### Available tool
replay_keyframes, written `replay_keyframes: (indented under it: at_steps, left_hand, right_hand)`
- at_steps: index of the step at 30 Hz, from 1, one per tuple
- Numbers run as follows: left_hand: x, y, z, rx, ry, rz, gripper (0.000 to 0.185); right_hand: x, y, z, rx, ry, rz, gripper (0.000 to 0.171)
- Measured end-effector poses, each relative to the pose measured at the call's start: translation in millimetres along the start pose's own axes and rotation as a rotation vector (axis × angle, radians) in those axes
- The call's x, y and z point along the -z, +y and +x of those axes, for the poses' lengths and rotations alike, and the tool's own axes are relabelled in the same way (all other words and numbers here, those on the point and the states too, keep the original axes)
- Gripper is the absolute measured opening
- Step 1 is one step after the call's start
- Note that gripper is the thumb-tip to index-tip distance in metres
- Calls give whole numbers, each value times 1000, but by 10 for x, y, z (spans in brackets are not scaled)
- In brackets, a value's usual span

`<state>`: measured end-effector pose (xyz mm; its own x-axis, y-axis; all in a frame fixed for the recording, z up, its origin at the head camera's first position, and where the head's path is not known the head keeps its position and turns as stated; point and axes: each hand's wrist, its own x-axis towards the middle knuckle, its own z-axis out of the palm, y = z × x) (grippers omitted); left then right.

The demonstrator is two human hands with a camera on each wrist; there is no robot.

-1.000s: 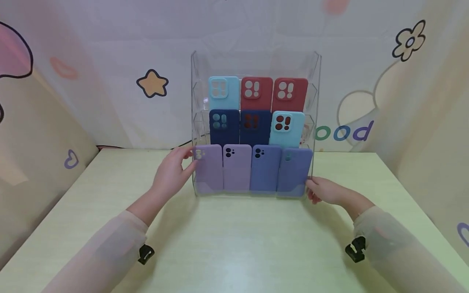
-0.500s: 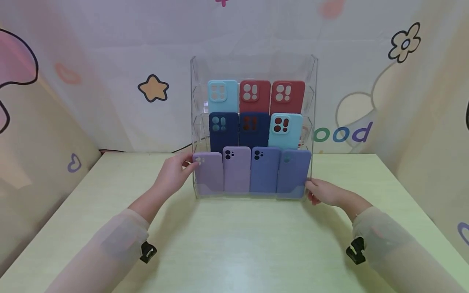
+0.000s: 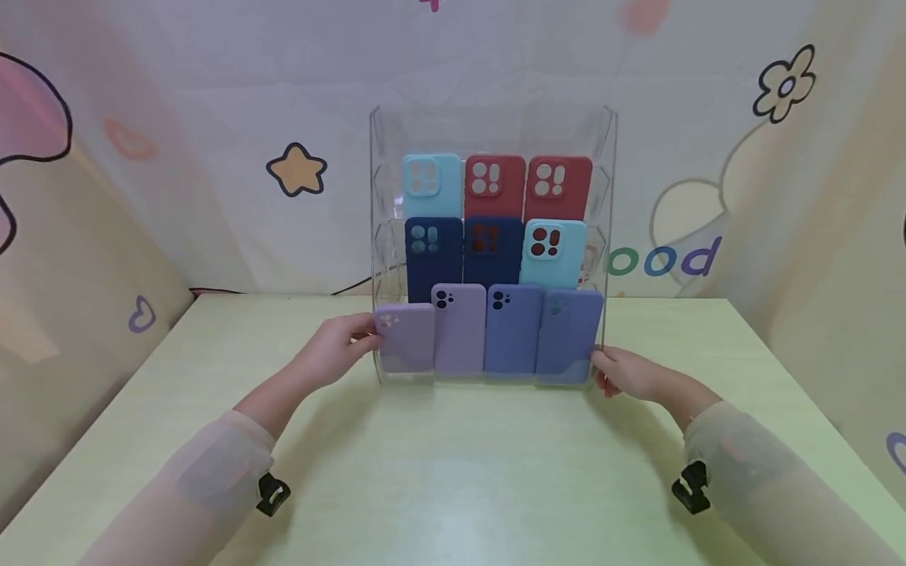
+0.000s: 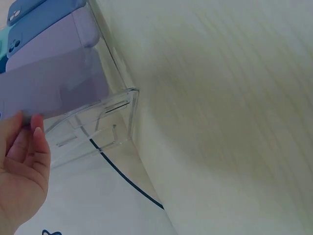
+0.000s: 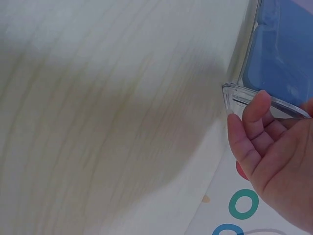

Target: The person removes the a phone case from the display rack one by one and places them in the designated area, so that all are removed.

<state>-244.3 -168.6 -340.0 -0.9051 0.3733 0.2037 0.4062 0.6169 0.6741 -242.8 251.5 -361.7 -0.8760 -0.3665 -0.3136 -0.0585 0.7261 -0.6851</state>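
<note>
A clear tiered display stand [image 3: 372, 177] faces me, filled with phone cases. My left hand [image 3: 335, 350] pinches the left edge of the leftmost light purple phone case [image 3: 406, 339] in the bottom row. This case sits lower than the light purple case [image 3: 460, 334] beside it. Thumb and fingertips grip its edge in the left wrist view, where the case [image 4: 58, 85] stands out from its neighbours. My right hand [image 3: 632, 371] holds the stand's lower right side; in the right wrist view its fingers [image 5: 257, 110] curl at the clear side panel, close by a blue-violet case [image 5: 274, 68].
Two blue-violet cases [image 3: 513, 334] fill the right of the bottom row. Navy cases [image 3: 433, 267] and a light blue case [image 3: 554, 271] stand behind, with red cases [image 3: 494, 196] higher up. The pale table [image 3: 453, 472] meets a printed cloth backdrop [image 3: 212, 157].
My left hand has moved down with the leftmost light purple case, whose top edge now lies below its neighbour's. The right hand stays on the stand's side. The head view has shifted slightly.
</note>
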Motion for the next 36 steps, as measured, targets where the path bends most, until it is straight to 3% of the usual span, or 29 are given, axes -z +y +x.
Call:
replay_keyframes:
  at_steps: [6,14,20,25,36]
  left_hand:
    - [61,55,15,31,53,-128,26]
    - [100,141,-44,-6,160,-300,27]
    - [73,156,-152,28,146,-442,33]
    - [64,121,-266,109,109,-463,35]
    - [172,-19,-501,223,128,-458,39]
  right_hand:
    - [11,8,4,2,-1,5,36]
    - [-20,31,6,5,-4,-1,37]
    - [-24,38,6,9,15,-1,36]
    - [-41,37,17,10,14,1,36]
    - [-28,19,-13,22,4,21,36]
